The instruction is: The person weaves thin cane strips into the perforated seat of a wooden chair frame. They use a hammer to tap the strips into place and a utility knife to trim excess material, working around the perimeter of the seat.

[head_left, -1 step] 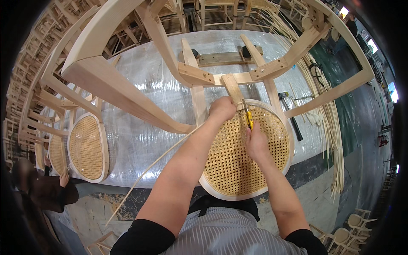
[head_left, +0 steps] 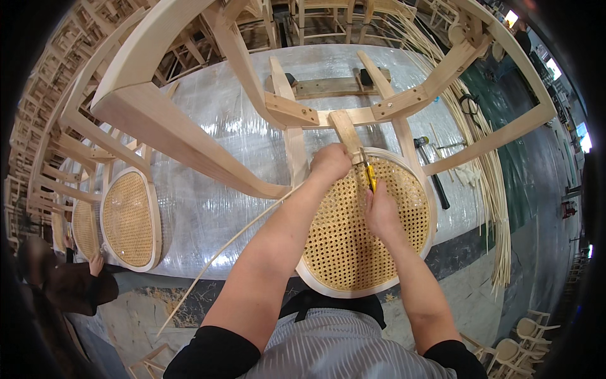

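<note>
A round seat of woven cane (head_left: 353, 252) in a pale wooden rim lies in front of me on the table. My left hand (head_left: 329, 163) is closed at the seat's far edge, and a long thin cane strand (head_left: 221, 252) trails from it down to the left. My right hand (head_left: 380, 213) rests on the weave and grips a small yellow-handled tool (head_left: 370, 178) that points toward the rim. A short wooden block (head_left: 346, 129) stands just beyond both hands. The seat belongs to a bare wooden chair frame (head_left: 189, 132) lying on its side over the table.
The table is wrapped in clear plastic sheet (head_left: 240, 158). Two finished cane seats (head_left: 129, 218) lean at its left edge, where another person (head_left: 69, 284) sits. A hammer (head_left: 434, 180) and a bundle of cane strands (head_left: 495, 189) lie at the right. Stacked chair frames surround the area.
</note>
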Available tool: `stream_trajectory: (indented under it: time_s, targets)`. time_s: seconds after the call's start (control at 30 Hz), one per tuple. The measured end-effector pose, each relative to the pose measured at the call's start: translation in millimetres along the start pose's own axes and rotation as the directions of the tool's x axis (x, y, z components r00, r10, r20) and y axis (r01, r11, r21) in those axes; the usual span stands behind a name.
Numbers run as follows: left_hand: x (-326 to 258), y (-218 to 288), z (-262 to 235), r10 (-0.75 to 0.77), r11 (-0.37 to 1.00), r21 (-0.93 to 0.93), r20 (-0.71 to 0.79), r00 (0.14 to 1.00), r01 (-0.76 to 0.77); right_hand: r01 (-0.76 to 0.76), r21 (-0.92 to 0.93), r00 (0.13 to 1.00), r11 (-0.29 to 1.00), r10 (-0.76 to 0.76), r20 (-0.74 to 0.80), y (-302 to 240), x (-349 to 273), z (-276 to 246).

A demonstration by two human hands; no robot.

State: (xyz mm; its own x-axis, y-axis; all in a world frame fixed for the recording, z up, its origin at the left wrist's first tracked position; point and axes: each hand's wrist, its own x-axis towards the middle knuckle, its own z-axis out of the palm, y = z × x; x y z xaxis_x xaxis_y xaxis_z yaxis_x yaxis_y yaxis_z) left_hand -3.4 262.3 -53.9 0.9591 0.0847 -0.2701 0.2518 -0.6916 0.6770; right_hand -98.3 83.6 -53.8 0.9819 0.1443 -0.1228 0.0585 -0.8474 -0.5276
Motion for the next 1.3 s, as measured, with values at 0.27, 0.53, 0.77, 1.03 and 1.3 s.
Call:
stream_trajectory:
  time_s: [0.27,0.53,0.77,1.03,1.3]
  targets:
    - [-6,-1,-4,-0.015,1.000,-0.018,0.023,1.000,0.016,0.051,-0.005,0.999,0.999,-0.051,-0.011,-2,2,0]
    - [-12,11,-4,0.009,0.997,0.078,0.040,0.999,-0.012,0.006,-0.016,1.000,1.000,-0.005,0.017,-2,9,-1]
    - [-10,8,-11,-0.037,0.996,0.080,0.071,0.997,0.031,0.016,-0.025,0.992,1.000,-0.013,0.127,0,19,-19]
    - [-13,15,-7,0.008,0.997,0.079,0.064,0.998,-0.013,-0.006,-0.009,0.998,1.000,0.007,0.061,1,12,4]
    - [-12,15,-10,-0.030,0.996,0.089,0.067,0.997,0.024,0.067,-0.023,0.987,0.998,-0.063,0.148,5,22,-23]
